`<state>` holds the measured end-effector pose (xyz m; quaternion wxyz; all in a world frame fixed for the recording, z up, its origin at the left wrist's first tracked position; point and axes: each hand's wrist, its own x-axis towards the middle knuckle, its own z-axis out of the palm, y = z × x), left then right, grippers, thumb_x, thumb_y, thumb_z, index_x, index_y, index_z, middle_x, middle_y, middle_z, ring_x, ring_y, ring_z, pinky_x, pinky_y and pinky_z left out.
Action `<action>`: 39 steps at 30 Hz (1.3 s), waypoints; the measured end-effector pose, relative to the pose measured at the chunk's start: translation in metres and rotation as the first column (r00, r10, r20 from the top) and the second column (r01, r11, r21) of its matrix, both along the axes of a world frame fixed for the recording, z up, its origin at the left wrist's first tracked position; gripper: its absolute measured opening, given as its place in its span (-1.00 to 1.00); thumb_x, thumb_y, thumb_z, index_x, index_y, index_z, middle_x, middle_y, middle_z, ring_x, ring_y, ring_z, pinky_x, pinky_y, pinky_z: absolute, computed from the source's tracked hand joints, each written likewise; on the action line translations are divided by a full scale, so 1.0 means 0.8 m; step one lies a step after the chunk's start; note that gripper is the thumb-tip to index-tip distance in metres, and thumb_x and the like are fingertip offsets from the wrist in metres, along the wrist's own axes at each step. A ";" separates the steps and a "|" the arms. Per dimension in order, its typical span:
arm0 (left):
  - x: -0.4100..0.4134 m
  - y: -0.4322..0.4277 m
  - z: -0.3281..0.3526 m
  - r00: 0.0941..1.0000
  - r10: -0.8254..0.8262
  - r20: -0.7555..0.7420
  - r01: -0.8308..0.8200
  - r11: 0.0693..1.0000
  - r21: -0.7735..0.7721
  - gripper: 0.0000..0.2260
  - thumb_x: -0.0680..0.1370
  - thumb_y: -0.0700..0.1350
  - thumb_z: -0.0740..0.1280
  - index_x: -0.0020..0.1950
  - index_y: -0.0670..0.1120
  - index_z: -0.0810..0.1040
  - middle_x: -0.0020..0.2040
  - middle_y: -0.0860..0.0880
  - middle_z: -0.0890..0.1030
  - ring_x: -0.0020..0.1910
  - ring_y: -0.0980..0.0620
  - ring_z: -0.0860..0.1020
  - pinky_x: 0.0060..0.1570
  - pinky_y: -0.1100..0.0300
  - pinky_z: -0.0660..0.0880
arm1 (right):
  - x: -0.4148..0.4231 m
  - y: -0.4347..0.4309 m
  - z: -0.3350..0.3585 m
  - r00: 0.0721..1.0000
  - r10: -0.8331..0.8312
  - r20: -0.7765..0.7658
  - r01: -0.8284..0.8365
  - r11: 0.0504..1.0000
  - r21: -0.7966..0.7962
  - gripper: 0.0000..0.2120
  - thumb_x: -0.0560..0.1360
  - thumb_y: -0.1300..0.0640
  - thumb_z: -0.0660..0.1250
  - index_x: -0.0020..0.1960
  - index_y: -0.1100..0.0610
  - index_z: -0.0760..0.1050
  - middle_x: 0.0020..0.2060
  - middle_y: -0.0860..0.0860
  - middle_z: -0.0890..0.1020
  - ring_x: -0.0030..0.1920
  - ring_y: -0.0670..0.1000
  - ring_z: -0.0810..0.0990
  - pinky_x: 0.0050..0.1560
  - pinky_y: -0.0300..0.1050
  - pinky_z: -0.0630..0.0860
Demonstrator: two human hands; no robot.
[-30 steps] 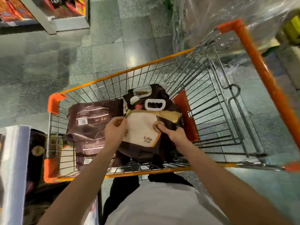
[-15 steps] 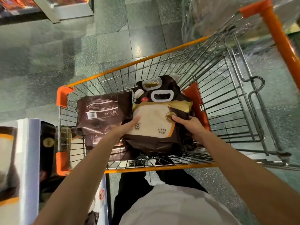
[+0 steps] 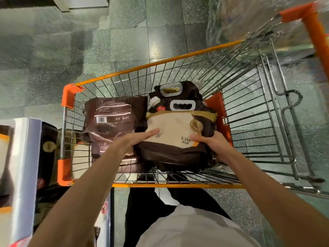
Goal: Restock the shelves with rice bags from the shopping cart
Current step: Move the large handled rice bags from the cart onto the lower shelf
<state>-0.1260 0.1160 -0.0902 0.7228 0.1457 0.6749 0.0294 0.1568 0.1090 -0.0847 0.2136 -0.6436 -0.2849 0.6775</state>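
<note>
**Item: 2.2 kg rice bag, gripped in cart**

The cream-and-brown 2.2 kg rice bag [image 3: 174,127] is located at frame centre inside the wire shopping cart [image 3: 160,62], beside a dark brown bag [image 3: 114,116] laid back-up. The left hand [image 3: 140,139] and right hand [image 3: 211,145] are clamped on its lower sides, having been slid down from its face. The grip is judged set for lifting toward the shelf [image 3: 21,157], lower left.
</note>
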 end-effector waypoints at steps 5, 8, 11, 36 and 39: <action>0.008 -0.017 0.034 0.993 0.080 0.088 -0.082 0.996 0.028 -0.46 0.32 0.15 0.53 0.11 -0.19 0.56 -0.16 -0.13 0.70 -0.20 -0.06 0.67 -0.10 0.09 0.62 | 0.020 0.019 0.025 0.993 0.115 -0.015 -0.115 0.993 0.009 -0.44 0.13 0.03 0.66 0.09 0.14 0.65 -0.02 0.07 0.72 0.03 0.12 0.70 0.15 0.11 0.58; 0.007 -0.028 0.049 0.981 0.176 0.086 -0.184 0.978 0.095 -0.57 0.34 0.05 0.55 0.07 -0.14 0.56 -0.19 -0.13 0.70 -0.21 -0.08 0.65 -0.09 0.02 0.62 | 0.014 0.027 0.046 0.985 0.160 -0.062 -0.158 0.986 0.046 -0.55 0.24 0.15 0.60 0.10 0.19 0.63 -0.01 0.10 0.72 0.02 0.13 0.70 0.15 0.12 0.59; -0.003 -0.035 0.070 0.963 0.252 0.093 -0.266 0.945 0.189 -0.56 0.32 -0.03 0.56 0.10 -0.21 0.59 -0.10 -0.17 0.71 -0.13 -0.14 0.67 0.00 -0.09 0.62 | -0.002 0.035 0.065 0.976 0.203 -0.076 -0.192 0.972 0.132 -0.60 0.29 0.24 0.57 0.11 0.18 0.62 -0.01 0.09 0.72 0.01 0.10 0.70 0.13 0.08 0.60; -0.184 -0.187 0.338 0.457 0.862 -0.217 -0.255 0.361 0.897 -0.51 0.32 0.05 0.63 0.16 -0.04 0.56 -0.03 -0.01 0.72 -0.13 0.02 0.72 -0.05 0.01 0.66 | -0.362 0.081 0.290 0.738 0.668 -0.099 -0.505 0.643 0.576 -0.51 0.12 -0.16 0.62 -0.06 0.09 0.66 -0.15 -0.01 0.73 -0.13 -0.03 0.69 -0.15 -0.15 0.57; -0.199 -0.217 0.365 0.314 0.940 -0.132 -0.228 0.209 0.951 -0.48 0.34 -0.02 0.62 0.21 -0.08 0.53 -0.01 -0.03 0.70 -0.17 0.07 0.71 -0.24 0.16 0.64 | -0.408 0.064 0.337 0.655 0.753 -0.057 -0.522 0.506 0.686 -0.41 -0.02 -0.25 0.59 -0.09 0.01 0.66 -0.15 -0.10 0.71 -0.10 -0.11 0.67 -0.05 -0.16 0.58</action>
